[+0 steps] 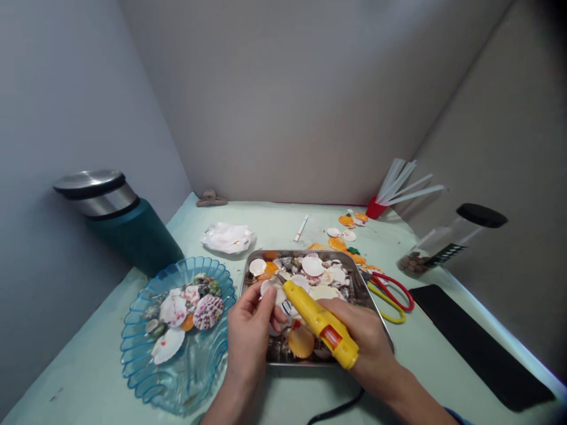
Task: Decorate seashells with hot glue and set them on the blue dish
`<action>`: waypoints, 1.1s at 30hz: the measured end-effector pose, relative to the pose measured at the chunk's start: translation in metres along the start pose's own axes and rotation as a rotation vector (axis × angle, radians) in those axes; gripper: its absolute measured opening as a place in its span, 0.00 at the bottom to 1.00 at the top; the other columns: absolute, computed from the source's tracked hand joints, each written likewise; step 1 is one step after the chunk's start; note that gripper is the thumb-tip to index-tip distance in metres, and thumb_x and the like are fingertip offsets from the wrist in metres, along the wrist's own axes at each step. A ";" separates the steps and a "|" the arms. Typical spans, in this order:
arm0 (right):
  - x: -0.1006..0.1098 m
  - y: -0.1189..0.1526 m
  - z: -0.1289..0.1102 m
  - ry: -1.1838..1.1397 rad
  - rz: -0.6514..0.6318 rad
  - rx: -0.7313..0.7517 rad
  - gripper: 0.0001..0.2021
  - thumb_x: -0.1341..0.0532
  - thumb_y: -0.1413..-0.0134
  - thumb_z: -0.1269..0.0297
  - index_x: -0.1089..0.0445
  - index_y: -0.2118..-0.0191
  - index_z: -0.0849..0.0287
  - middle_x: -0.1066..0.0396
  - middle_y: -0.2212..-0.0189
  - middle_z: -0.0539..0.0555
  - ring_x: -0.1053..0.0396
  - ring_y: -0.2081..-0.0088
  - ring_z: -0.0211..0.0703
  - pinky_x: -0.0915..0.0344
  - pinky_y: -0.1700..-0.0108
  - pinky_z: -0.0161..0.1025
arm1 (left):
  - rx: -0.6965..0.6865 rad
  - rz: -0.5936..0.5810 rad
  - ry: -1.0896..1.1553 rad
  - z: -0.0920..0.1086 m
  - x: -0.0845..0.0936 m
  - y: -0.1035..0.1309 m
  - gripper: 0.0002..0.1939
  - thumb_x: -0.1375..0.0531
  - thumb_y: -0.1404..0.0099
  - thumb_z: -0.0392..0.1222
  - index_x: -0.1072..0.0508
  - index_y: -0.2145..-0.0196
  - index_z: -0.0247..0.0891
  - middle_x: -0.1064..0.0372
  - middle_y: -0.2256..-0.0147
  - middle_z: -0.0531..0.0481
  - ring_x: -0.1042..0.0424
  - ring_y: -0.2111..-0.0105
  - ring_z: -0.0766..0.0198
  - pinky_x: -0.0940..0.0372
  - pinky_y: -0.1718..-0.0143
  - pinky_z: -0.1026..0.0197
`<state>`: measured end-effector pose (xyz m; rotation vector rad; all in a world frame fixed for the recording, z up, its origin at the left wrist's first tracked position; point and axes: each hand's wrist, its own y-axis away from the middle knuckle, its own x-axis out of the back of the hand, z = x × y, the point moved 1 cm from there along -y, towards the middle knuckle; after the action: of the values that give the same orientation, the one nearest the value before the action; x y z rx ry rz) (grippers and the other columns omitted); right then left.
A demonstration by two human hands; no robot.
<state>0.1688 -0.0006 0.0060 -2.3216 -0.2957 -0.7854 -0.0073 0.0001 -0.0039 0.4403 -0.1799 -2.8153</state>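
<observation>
My right hand (363, 330) is wrapped round a yellow glue gun (316, 316), whose metal nozzle points up and left. Between the thumb and fingers of my left hand (252, 321) is a pale seashell (268, 287), close to the nozzle tip. Both hands are above a metal tray (250, 258) filled with many shells. Among these are a white scallop shell (312, 265) and an orange scallop shell (301, 342). A dark cord (339, 409) runs below the glue gun. Part of the held shell is covered by my fingers.
Left stands a blue scalloped dish (177, 389) with shells, beside a teal bottle (133, 230). Behind lie a white plastic bundle (228, 237) and a marker (301, 228). Right are red-and-yellow scissors (392, 295), a red cup (375, 208) with glue sticks (394, 180), a clear jar (443, 245) and a black slab (478, 348).
</observation>
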 end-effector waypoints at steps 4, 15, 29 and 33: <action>0.000 0.000 0.000 -0.023 -0.019 -0.028 0.07 0.42 0.39 0.60 0.31 0.63 0.58 0.27 0.74 0.51 0.30 0.74 0.40 0.38 0.72 0.34 | 0.007 0.008 -0.009 0.000 0.000 -0.001 0.19 0.34 0.45 0.51 0.25 0.63 0.33 0.33 0.85 0.55 0.40 0.86 0.72 0.44 0.82 0.70; -0.001 -0.001 0.000 -0.025 -0.006 -0.022 0.06 0.41 0.40 0.62 0.30 0.63 0.58 0.27 0.74 0.51 0.30 0.74 0.39 0.38 0.72 0.33 | 0.005 -0.010 -0.017 -0.001 0.000 -0.001 0.17 0.36 0.43 0.49 0.26 0.61 0.33 0.32 0.84 0.55 0.39 0.85 0.71 0.43 0.82 0.70; -0.001 -0.003 0.000 -0.002 0.003 -0.004 0.09 0.43 0.38 0.59 0.30 0.63 0.59 0.26 0.74 0.52 0.29 0.74 0.41 0.38 0.72 0.34 | 0.010 -0.009 -0.003 0.000 0.000 -0.001 0.19 0.35 0.45 0.51 0.25 0.62 0.33 0.33 0.85 0.54 0.39 0.86 0.71 0.43 0.83 0.70; -0.001 -0.002 0.001 -0.002 0.004 0.005 0.08 0.42 0.39 0.61 0.30 0.62 0.59 0.27 0.74 0.52 0.29 0.74 0.41 0.37 0.72 0.34 | 0.004 -0.011 -0.012 -0.002 0.000 -0.002 0.19 0.35 0.45 0.50 0.24 0.61 0.33 0.33 0.85 0.54 0.39 0.86 0.72 0.43 0.82 0.70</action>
<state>0.1677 0.0012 0.0054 -2.3178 -0.2939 -0.7795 -0.0073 0.0016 -0.0057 0.4264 -0.1859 -2.8295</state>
